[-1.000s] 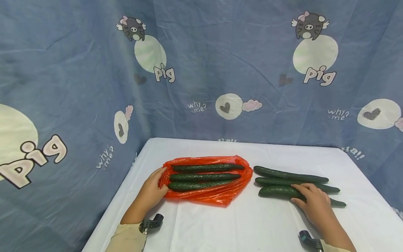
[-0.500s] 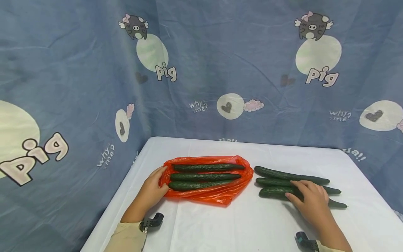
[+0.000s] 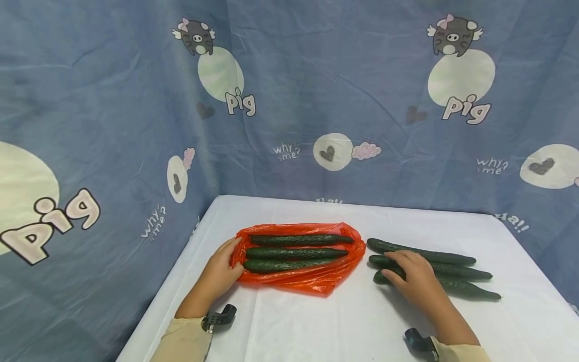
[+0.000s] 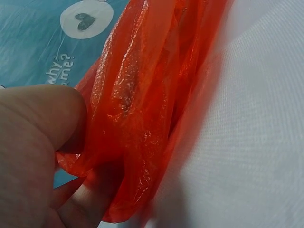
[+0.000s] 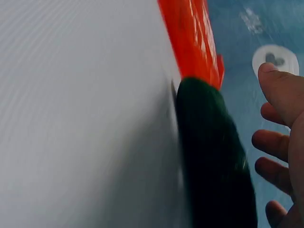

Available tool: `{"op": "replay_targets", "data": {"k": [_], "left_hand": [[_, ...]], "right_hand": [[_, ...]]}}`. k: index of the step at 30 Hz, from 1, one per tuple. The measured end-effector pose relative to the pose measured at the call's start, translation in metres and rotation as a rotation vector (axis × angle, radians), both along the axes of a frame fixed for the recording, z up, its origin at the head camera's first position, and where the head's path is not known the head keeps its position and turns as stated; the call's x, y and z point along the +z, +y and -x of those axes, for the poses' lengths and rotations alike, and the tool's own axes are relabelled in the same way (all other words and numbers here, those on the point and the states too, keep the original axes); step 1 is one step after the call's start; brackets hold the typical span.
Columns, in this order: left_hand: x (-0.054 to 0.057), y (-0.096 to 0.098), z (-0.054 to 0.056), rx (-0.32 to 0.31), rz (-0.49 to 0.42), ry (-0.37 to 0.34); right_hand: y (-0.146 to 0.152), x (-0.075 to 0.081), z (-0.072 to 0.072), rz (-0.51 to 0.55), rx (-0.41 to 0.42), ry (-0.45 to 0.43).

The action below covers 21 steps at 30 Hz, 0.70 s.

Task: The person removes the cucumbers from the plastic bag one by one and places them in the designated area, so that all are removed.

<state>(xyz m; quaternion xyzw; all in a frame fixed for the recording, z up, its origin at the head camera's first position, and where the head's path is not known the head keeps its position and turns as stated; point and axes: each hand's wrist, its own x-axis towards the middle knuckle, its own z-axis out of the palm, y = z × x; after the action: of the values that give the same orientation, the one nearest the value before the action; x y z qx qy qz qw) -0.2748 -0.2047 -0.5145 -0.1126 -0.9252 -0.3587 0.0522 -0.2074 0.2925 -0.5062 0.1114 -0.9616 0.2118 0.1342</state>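
Observation:
Three dark green cucumbers [image 3: 296, 253] lie side by side in an opened red plastic bag [image 3: 316, 286] on the table. My left hand [image 3: 219, 271] pinches the bag's left end; in the left wrist view, thumb [image 4: 45, 114] and finger have the thin red film between them. Another three cucumbers [image 3: 468, 289] lie in a row to the right of the bag. Over the left part of the nearer two hovers my right hand [image 3: 418, 281]. In the right wrist view its fingers are spread and apart from the nearest cucumber [image 5: 213, 156].
A white cloth [image 3: 316, 332] covers the table. Blue printed fabric [image 3: 289, 90] hangs behind it and along the left side. The bag's right end is close to the left tips of the loose cucumbers.
My right hand has moved left along the loose cucumbers, from their middle toward their left ends. My left hand keeps its place on the bag. The cucumbers lie as before.

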Motion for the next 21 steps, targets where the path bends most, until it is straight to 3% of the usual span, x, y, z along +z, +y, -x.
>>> {"op": "replay_targets", "data": {"k": [21], "left_hand": [[0.001,0.001,-0.001,0.004,-0.013,0.001]], "right_hand": [[-0.08,0.023,0.044,0.041,0.177,-0.102]]}}
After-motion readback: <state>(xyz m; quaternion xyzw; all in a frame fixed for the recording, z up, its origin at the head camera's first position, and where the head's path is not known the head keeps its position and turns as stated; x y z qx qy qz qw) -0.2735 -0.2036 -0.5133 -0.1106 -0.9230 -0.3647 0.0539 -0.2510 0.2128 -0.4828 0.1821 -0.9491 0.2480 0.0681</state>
